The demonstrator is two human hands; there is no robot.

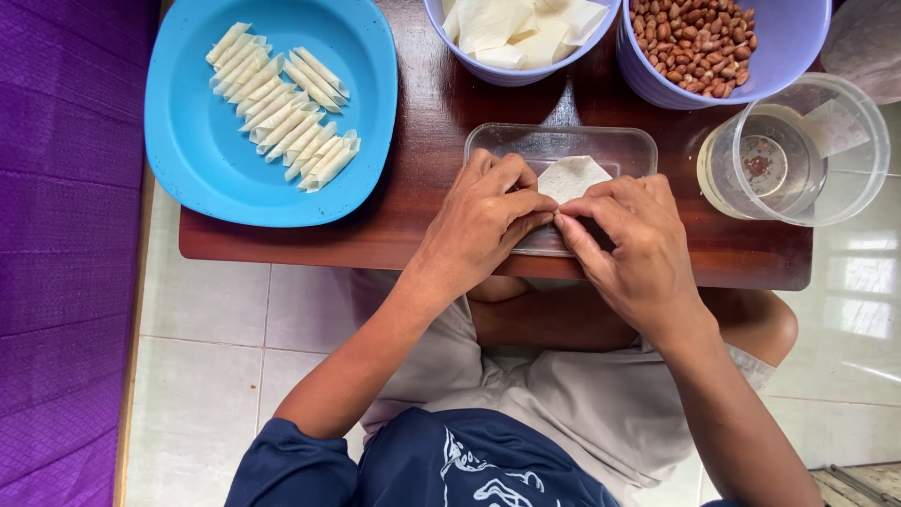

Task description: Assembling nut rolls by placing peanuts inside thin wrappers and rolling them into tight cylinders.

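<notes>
Clearly the fingertips met at the near edge of a pale wrapper point(571, 176): the left hand point(483, 221) had its fingers point(530, 202) curled and pressed together onto that edge, and the right hand point(633, 239) brought its thumb and forefinger in beside them, pinching the same fold. Whether anything lay inside the fold could not be told, since the fingers covered it. The far corner of the wrapper stuck out bare beyond the knuckles, so this piece looked only partly rolled.

The wrapper lay on a clear tray point(619, 145) at the near side of a dark wooden table point(413, 235). Left of the hands, a blue plate point(188, 160) held rows of finished rolls point(282, 108), slim and pale, laid close side by side; a good batch was done, though much of the plate was bare.

Beyond the tray, a lilac bowl point(450, 42) held a heap of flat sheets point(516, 28), and a second lilac bowl point(788, 47) beside it was well filled with peanuts point(694, 42). Judged by those stocks, a lot of rolling was left. To the right stood a clear cup point(798, 150) with a little liquid in it.
</notes>
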